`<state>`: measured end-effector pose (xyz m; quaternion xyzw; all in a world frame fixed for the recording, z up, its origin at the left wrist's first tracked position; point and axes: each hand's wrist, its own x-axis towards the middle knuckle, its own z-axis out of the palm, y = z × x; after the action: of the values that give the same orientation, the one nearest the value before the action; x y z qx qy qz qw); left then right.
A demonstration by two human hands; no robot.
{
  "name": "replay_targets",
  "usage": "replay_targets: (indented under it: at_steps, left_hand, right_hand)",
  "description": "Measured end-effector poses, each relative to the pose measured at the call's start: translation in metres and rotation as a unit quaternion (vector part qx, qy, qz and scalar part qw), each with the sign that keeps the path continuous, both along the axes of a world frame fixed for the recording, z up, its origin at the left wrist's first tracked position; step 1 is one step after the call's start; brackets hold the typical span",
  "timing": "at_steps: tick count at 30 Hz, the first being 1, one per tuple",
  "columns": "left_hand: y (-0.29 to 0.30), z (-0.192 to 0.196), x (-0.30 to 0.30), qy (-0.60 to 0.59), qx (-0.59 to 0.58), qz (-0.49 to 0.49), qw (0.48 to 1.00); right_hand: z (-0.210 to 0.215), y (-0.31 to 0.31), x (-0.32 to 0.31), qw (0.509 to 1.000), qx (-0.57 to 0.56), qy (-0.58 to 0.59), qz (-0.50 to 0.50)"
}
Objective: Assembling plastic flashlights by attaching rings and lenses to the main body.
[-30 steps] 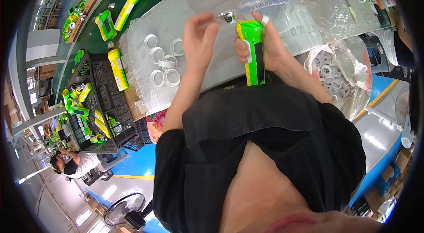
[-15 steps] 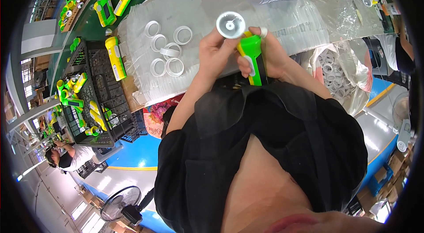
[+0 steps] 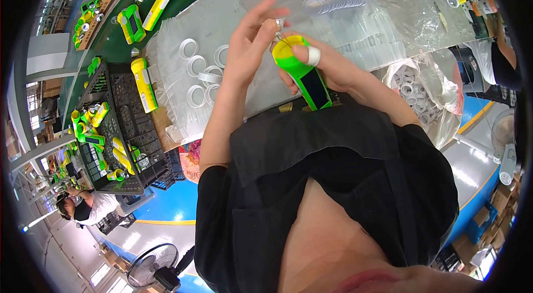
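My right hand (image 3: 335,69) is wrapped round a green and yellow flashlight body (image 3: 311,85), held upright above my lap with its wide yellow mouth uppermost. White tape (image 3: 313,56) covers part of the right thumb, which presses at the rim. Just above that mouth, my left hand (image 3: 250,43) pinches a small silver reflector (image 3: 279,25), seen partly side-on and half hidden by the fingers. Thin wires run between the reflector and the body. Several white rings (image 3: 196,65) lie on the plastic-covered bench left of my left forearm.
A yellow flashlight (image 3: 144,85) lies at the bench's left edge, beside a black crate (image 3: 136,121) of flashlight parts. More flashlights (image 3: 161,6) rest on the green surface behind. Stacked clear discs (image 3: 336,1) lie far right of centre; a bag of white rings (image 3: 413,90) hangs at right.
My left hand has raised and turned the reflector, now showing less of its face. The flashlight body has shifted left, its yellow mouth now exposed.
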<state>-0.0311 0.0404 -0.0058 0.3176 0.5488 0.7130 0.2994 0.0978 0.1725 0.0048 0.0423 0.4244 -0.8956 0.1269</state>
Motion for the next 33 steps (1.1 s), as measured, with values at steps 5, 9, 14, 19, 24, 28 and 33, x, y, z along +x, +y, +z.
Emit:
replay_targets:
  at_steps: [5,9,14,19,24,28,33]
  left_hand:
    - [0.009,0.008,-0.007,0.047,-0.055,-0.044,0.996]
    - [0.019,0.021,0.007,0.257,-0.028,0.033,0.965]
    - [0.037,-0.001,0.02,0.36,0.045,0.022,0.932]
    - [0.056,-0.005,0.026,0.394,0.053,0.023,0.917]
    - [0.082,-0.052,-0.017,0.505,-0.158,0.085,0.844]
    - [0.088,-0.067,-0.032,0.525,-0.152,0.058,0.836]
    - [0.073,-0.042,-0.024,0.438,-0.093,0.081,0.891]
  right_hand:
    - [0.014,0.004,0.004,0.987,0.141,0.073,-0.003]
    - [-0.001,0.015,0.006,0.983,0.155,0.067,-0.077]
    - [-0.009,0.016,0.005,0.975,0.108,0.073,-0.182]
    - [-0.013,0.028,0.015,0.971,0.064,0.032,-0.229]
    - [-0.011,0.045,0.025,0.951,0.092,0.044,-0.293]
    - [-0.005,0.045,0.03,0.952,0.114,0.052,-0.279]
    - [-0.002,0.043,0.028,0.954,0.161,0.057,-0.248]
